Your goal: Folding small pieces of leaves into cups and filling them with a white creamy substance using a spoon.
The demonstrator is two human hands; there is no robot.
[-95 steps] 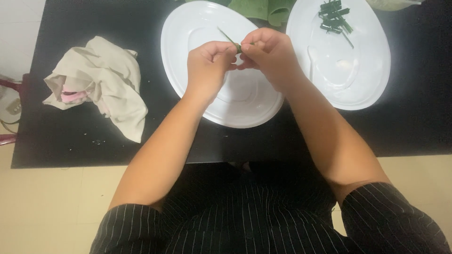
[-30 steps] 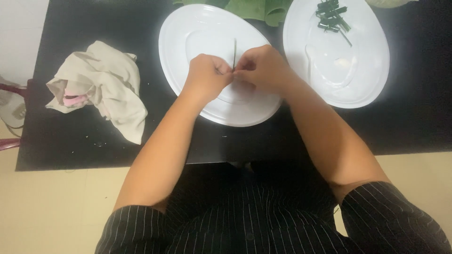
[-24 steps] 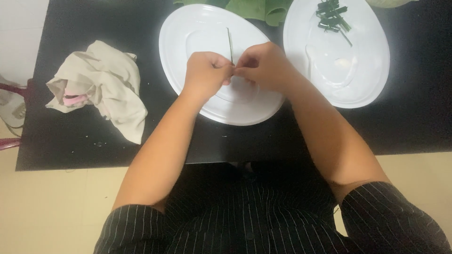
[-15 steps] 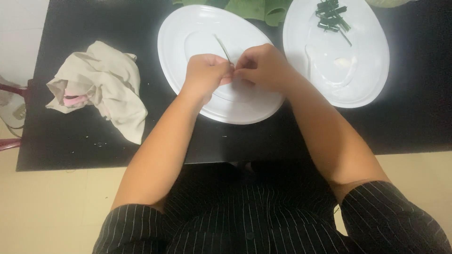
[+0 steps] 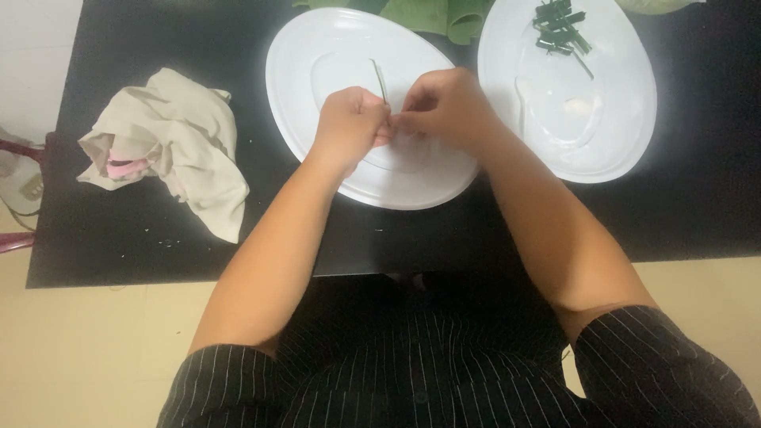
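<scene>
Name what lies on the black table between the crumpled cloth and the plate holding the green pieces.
In the head view, another white oval plate lies there, both hands meeting over it.

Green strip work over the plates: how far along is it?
Done: a small pile of cut green pieces lies on the right plate. In hand: left hand and right hand pinch one thin green strip over the left plate. Left: folded leaves at the table's far edge.

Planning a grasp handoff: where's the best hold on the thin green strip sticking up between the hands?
Probably the free upper end of the green strip, pinched from its two sides, coming from the far side of the white plate. That end stands clear above the plate; the lower end is buried between the left hand and right hand.
</scene>
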